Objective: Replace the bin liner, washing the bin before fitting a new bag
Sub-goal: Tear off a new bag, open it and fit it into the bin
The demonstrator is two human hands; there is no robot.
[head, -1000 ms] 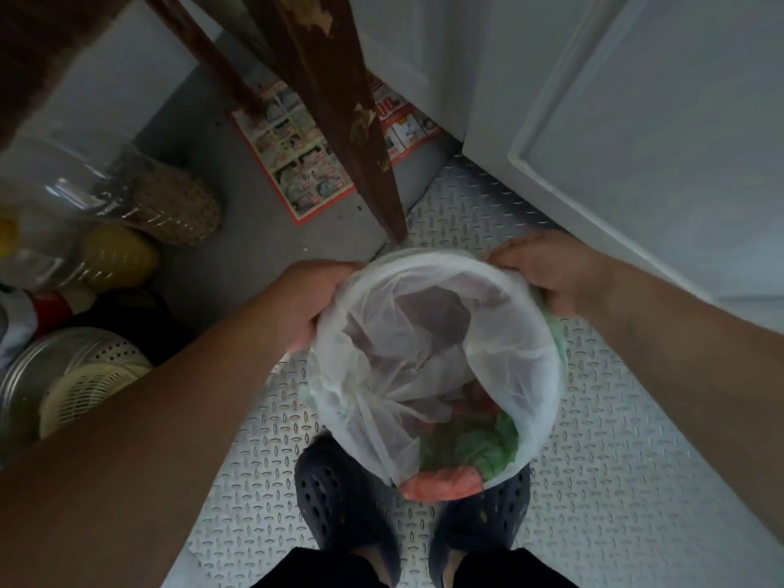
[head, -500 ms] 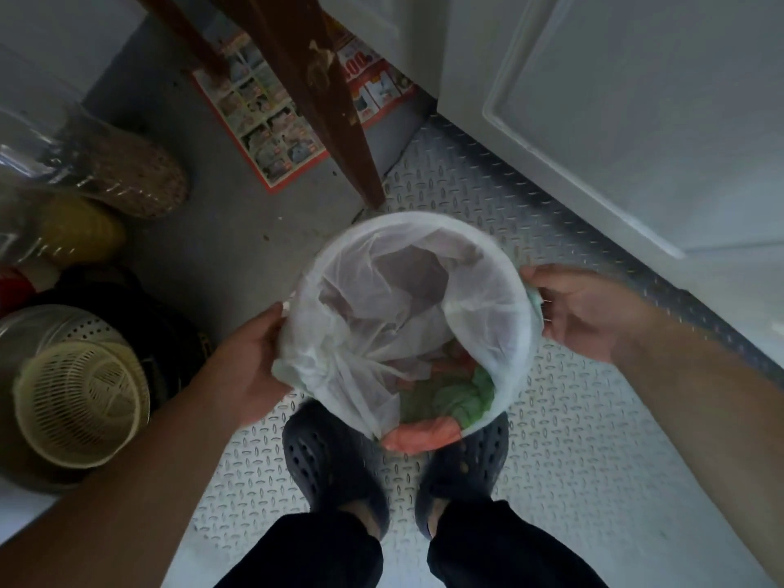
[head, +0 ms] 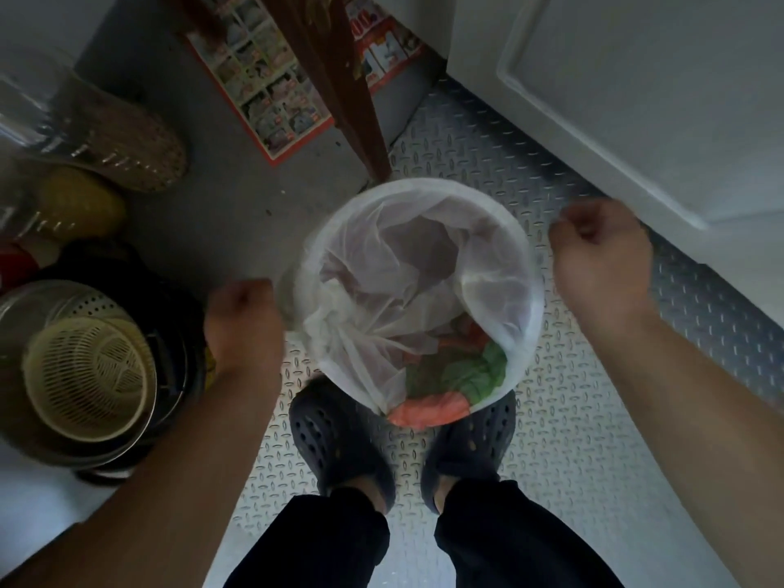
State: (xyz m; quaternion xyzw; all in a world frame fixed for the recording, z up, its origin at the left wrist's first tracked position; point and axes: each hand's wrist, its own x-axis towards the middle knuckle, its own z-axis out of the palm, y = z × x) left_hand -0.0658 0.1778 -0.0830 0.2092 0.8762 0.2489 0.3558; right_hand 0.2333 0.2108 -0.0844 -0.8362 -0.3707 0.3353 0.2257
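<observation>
The round bin (head: 535, 290) stands on the diamond-plate metal floor (head: 594, 439), just in front of the toes of a pair of dark perforated clogs (head: 339, 439). A thin white liner (head: 382, 299) is folded over its rim all the way round and sags inward on the near-left side, gathered into a twisted fold. Inside, toward the near edge, lies rubbish — something green and crumpled (head: 475, 371), and under it an orange-pink wad (head: 428, 411) pressed against the liner. The far part of the bag looks slack, with only a brownish shadow showing through.

The left hand (head: 244, 320) is at the bin's left side, fingers curled under, its knuckles right against the liner's edge; motion blur hides whether it is pinching the plastic. The right hand (head: 602, 265) is off to the right of the rim, with a strip of floor visible between them, curled into a loose fist with nothing seen in it.

Behind the bin a dark wooden leg (head: 339, 78) comes down to the floor, and a printed flyer (head: 271, 87) lies flat beyond it. At left, a cream plastic colander (head: 89, 375) sits nested in a metal perforated pot (head: 25, 307) — beyond them a woven basket (head: 127, 146) under clear plastic. A white panelled door (head: 636, 99) fills the upper right.
</observation>
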